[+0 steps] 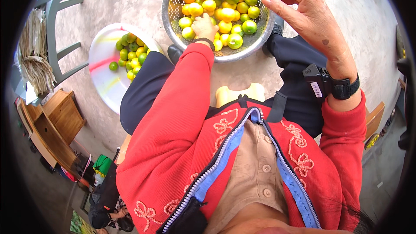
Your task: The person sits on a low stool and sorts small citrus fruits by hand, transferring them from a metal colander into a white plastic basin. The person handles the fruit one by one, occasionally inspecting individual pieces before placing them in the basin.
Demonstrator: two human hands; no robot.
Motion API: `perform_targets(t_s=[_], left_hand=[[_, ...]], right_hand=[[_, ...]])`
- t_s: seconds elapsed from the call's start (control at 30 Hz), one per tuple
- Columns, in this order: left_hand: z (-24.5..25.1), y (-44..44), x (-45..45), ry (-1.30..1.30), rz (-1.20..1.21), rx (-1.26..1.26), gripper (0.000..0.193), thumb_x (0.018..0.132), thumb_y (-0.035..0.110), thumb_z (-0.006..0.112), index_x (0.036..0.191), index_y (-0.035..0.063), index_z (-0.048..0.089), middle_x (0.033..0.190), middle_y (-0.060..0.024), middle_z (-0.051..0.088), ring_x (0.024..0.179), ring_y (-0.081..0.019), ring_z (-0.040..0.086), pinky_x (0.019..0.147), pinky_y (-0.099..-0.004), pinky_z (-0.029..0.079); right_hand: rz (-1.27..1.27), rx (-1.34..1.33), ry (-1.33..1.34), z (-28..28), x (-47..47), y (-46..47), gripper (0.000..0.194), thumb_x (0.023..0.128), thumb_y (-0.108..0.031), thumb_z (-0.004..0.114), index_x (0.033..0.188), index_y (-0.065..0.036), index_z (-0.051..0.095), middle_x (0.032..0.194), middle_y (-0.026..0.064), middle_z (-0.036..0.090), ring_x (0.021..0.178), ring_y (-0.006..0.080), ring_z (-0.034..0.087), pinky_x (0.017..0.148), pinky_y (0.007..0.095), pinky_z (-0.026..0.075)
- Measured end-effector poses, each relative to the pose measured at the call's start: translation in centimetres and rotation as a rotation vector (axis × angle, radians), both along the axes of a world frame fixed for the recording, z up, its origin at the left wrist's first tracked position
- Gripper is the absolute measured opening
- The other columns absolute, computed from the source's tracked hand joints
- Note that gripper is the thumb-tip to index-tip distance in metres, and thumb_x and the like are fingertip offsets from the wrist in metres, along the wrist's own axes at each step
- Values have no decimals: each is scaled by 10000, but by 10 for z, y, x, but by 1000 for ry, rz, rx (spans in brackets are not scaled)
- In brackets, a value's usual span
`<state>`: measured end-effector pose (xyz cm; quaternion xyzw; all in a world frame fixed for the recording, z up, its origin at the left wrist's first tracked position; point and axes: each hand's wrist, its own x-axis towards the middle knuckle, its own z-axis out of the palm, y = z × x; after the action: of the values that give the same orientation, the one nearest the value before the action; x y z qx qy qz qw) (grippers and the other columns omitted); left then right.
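A perforated metal colander (169,31) full of green, yellow and orange citrus fruits (227,14) sits on the floor between my feet. My left hand (205,27) reaches down among these fruits near the colander's left side. Its fingers are bent and partly hidden, so whether a fruit is in its grip is unclear. Over the colander's right rim, my right hand (302,13) is raised, thumb and fingers apart with nothing between them. A white plastic basin (105,53) with pink and yellow streaks stands beside my left knee, holding more green and yellow citrus fruits (131,53).
A grey plastic chair (52,32) bearing a stack of folded sacks or papers (37,52) stands at the left. Behind it is wooden furniture (61,120). Another person (104,208) is at the lower left, near a green bag (102,164). A pale yellow stool (240,92) shows under me.
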<state>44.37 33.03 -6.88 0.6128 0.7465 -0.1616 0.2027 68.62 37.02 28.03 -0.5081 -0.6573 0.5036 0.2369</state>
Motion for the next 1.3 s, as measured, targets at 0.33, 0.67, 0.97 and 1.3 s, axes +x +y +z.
perform_targets(t_s=[0.33, 0.67, 0.97, 1.3], left_hand=[[73, 36, 13, -977, 74, 593, 760, 730, 284, 900, 1316, 35, 485, 1188, -156, 650, 1065, -237, 674, 947, -361, 551], [202, 44, 85, -1650, -104, 696, 766, 807, 63, 857, 1375, 46, 343, 1338, -148, 550, 1219, -215, 615, 1077, -350, 502], [189, 59, 82, -1513, -343, 788, 702, 920, 299, 798, 1404, 6, 384, 1326, -158, 586, 1185, -227, 624, 1036, -349, 500], [19, 17, 25, -690, -325, 430, 252, 881, 255, 727, 1114, 161, 712, 1077, -130, 653, 1032, -330, 654, 883, -441, 550]], right_hand=[[155, 62, -326, -13, 14, 12, 413, 998, -238, 678, 1366, -64, 614, 1189, 130, 712, 1041, 214, 694, 884, 346, 565], [-33, 187, -221, -42, 30, 12, 677, 918, -293, 788, 1501, -117, 491, 1317, 189, 648, 1142, 302, 684, 935, 420, 581], [-176, 172, -56, -10, 33, 14, 587, 872, -302, 756, 1342, 3, 580, 1136, 175, 717, 1046, 249, 695, 912, 372, 562], [-286, -368, 1053, -8, 53, 24, 607, 1003, -440, 638, 1366, 34, 528, 1201, 227, 672, 1076, 389, 707, 822, 473, 664]])
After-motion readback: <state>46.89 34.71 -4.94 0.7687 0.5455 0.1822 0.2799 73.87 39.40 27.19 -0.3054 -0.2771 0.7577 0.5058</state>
